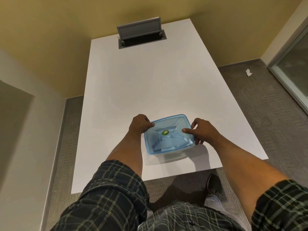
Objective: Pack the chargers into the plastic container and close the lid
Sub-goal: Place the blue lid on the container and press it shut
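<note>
My left hand (pixel 140 125) and right hand (pixel 200 130) clamp the blue lid (pixel 168 134) on the clear plastic container (pixel 173 156), lower centre of the frame, on the white table (pixel 150 80). Fingers curl over both side edges, thumbs on top. No chargers visible — contents unverified. Risk: uneven pressure leaves one corner unseated.

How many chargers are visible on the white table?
0. None lies on the white table. Some may be hidden inside the clear plastic container with blue lid, which both hands hold.
</note>
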A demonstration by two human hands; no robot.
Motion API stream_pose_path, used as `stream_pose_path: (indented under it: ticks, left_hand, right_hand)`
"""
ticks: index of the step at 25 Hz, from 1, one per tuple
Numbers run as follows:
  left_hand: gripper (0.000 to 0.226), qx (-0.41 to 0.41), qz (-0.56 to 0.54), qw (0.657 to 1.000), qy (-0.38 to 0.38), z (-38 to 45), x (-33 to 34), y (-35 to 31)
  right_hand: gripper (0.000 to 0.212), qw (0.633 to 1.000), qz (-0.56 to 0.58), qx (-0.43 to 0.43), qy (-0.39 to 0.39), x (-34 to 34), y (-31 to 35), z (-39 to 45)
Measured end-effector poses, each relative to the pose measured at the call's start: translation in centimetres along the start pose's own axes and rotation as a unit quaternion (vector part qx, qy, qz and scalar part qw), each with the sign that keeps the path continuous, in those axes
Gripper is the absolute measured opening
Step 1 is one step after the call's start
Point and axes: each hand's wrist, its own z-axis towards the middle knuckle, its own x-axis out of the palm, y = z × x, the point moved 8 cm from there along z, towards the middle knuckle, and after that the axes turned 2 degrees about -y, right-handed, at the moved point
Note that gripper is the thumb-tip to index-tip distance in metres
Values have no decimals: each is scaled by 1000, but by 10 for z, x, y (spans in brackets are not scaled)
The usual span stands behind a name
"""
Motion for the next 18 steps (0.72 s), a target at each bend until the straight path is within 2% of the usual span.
stream_pose_path:
  ticks: [9, 18]
  left_hand:
    - [51, 38, 74, 996, 32, -11, 3, -10]
    - [45, 58, 150, 986, 49, -22, 10, -22]
  right_hand:
    - [52, 998, -58, 18, 12, 4, -5, 1]
    - [38, 996, -45, 63, 38, 8, -14, -2]
